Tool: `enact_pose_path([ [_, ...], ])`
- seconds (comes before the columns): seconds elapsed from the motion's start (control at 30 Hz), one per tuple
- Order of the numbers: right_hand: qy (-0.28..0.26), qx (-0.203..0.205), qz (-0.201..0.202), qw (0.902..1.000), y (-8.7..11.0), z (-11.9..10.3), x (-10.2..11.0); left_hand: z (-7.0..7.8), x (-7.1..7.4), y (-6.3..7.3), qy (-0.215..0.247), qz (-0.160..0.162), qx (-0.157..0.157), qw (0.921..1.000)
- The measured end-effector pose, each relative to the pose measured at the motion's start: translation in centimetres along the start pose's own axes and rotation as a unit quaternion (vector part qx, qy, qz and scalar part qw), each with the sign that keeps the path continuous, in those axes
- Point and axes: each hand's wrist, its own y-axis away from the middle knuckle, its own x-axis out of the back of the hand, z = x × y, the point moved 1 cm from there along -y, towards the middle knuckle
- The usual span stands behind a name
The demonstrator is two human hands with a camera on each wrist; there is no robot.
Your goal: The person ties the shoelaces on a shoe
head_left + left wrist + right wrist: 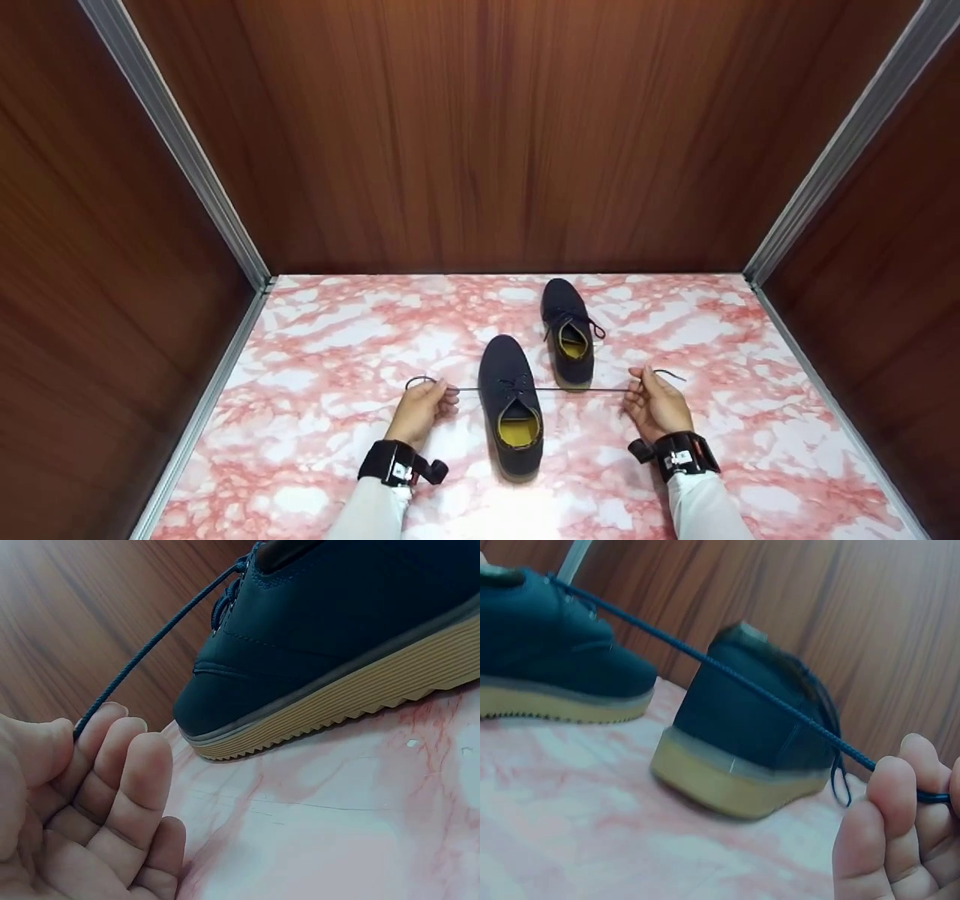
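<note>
A dark navy lace-up shoe (504, 369) with a yellow insole and tan sole stands between my hands, toe pointing away. Its shoelace (142, 652) is drawn taut to both sides. On the left, my left hand (421, 410) pinches one lace end between thumb and index finger, the other fingers loosely bent. My right hand (658, 403) pinches the opposite end, and a short tail sticks out past its fingers. Neither hand touches the shoe. Behind and to the right stands the second shoe (562, 311), its laces hanging in a loop at the side; the stretched lace crosses before its heel.
The shoes stand on a red-and-white marbled surface (330, 352). Brown wood-grain panels (510, 135) enclose it at the back and both sides, with grey metal strips (195, 150) along the corners. Each wrist wears a black strap with a small camera.
</note>
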Motion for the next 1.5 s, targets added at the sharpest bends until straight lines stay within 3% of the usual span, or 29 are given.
enact_pose_path([
  [0.3,0.053,-0.001,0.011,0.9985,-0.2,0.8,0.0,-0.1,-0.1,-0.1,0.023,-0.011,0.023,0.9994],
  [0.57,0.135,0.010,0.053,0.9894,-0.4,1.1,-1.0,0.2,-0.7,-0.2,-0.005,-0.002,0.036,0.9993],
  [0.73,0.184,0.008,0.057,0.9813,-0.5,1.2,-1.4,0.6,-1.1,-0.2,-0.025,0.011,0.033,0.9991],
  [1.07,0.215,-0.002,0.061,0.9747,-0.2,1.2,-1.6,0.7,-2.7,-0.7,-0.110,0.046,0.021,0.9926],
  [1.5,0.214,0.004,0.029,0.9763,0.0,1.4,-1.9,0.8,-3.0,-0.6,-0.159,0.043,0.006,0.9863],
])
